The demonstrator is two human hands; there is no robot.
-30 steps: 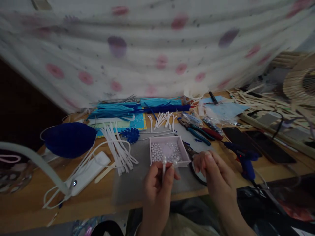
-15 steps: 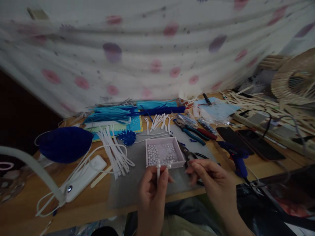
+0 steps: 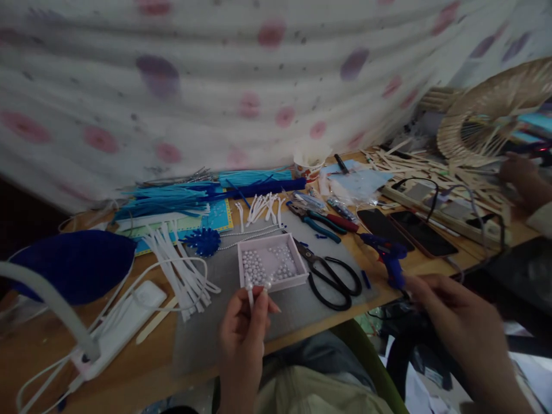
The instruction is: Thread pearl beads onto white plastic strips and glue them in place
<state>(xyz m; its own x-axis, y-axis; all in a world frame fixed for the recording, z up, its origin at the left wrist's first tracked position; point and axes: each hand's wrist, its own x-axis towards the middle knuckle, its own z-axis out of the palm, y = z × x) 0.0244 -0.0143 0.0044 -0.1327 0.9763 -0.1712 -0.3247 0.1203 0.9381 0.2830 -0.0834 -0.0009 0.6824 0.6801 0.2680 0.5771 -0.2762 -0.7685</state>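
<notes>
My left hand [image 3: 245, 339] is closed at the front edge of the table, pinching a thin white stem [image 3: 250, 298] topped with pearl beads. Just behind those fingertips sits a pink tray [image 3: 297, 280] of loose pearl beads [image 3: 253, 265]. My right hand [image 3: 461, 328] is at the blue glue gun [image 3: 390, 253], fingertips by the handle's lower end. Its fingers are curled but blurred, and contact with the handle is unclear. Black-handled scissors [image 3: 334, 282] lie between the tray and the glue gun.
Pliers [image 3: 321, 224], two phones [image 3: 425, 233] and white-tipped stems [image 3: 263, 210] lie behind. White strips [image 3: 181, 273], a blue tinsel flower [image 3: 202, 241] and a power strip [image 3: 125, 328] are left. Another person's hand [image 3: 524, 178] is at far right, near wooden sticks [image 3: 431, 167].
My right hand has moved right, from beside the bead tray to the glue gun, uncovering the scissors. The view has turned right, bringing another person's hand into sight. My left hand keeps its pinch.
</notes>
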